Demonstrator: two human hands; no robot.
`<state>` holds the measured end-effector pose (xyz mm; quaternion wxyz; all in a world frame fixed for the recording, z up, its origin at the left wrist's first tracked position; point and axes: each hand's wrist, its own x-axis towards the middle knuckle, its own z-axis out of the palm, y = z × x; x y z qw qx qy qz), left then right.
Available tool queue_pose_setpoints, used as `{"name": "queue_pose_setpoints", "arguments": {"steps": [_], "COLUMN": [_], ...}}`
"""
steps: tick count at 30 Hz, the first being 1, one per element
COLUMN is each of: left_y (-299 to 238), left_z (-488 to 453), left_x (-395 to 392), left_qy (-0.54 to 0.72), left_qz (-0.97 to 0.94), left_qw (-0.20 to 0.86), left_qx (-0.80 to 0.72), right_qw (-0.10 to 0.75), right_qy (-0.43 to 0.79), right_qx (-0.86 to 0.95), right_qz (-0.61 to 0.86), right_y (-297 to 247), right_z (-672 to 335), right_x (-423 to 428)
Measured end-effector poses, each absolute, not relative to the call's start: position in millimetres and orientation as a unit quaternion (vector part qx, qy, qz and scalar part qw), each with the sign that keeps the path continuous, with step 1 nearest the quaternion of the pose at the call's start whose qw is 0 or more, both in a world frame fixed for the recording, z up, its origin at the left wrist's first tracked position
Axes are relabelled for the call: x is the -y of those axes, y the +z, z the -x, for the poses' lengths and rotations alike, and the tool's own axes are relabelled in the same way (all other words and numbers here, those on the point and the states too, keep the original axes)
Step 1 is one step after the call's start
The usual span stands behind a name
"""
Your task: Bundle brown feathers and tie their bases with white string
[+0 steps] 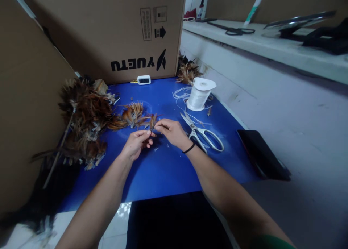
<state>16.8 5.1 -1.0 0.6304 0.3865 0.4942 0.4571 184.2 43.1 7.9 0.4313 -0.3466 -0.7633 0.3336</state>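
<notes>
My left hand (137,144) and my right hand (172,131) meet over the blue table top (163,169), both pinched on a small bunch of brown feathers (152,121). A fan of orange-brown feathers (132,115) lies just beyond the hands. The right wrist wears a black band. A thin white thread seems to run from my right fingers, though it is hard to make out.
A large heap of brown feathers (84,118) lies at the left. Scissors (202,133) lie right of my right hand, with a white thread spool (199,94) behind them. A cardboard box (114,28) stands at the back, a small white timer (144,80) before it. A black tablet (262,154) lies at the right edge.
</notes>
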Motion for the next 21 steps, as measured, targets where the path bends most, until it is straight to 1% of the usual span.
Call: {"name": "queue_pose_setpoints", "arguments": {"steps": [10, 16, 18, 21], "left_y": [-1.3, -1.2, -0.8, -0.8], "left_z": [-18.4, -18.4, -18.7, -19.5], "left_x": [-5.6, -4.2, -4.2, -4.8], "left_qy": [0.453, 0.453, 0.458, 0.481], "left_qz": [-0.391, -0.397, -0.4, -0.402], "left_qw": [0.634, 0.631, 0.626, 0.603], "left_qx": [-0.49, -0.489, -0.488, -0.494], "right_qw": [0.415, 0.422, 0.433, 0.484], "right_qy": [0.288, 0.278, 0.283, 0.325], "right_qx": [0.794, 0.794, 0.78, 0.719], "right_qz": [0.337, 0.337, 0.351, 0.378], "right_y": [10.0, 8.9, 9.0, 9.3], "right_z": [-183.9, -182.1, -181.3, -180.8], "right_x": [-40.8, -39.3, -38.6, -39.6]}}
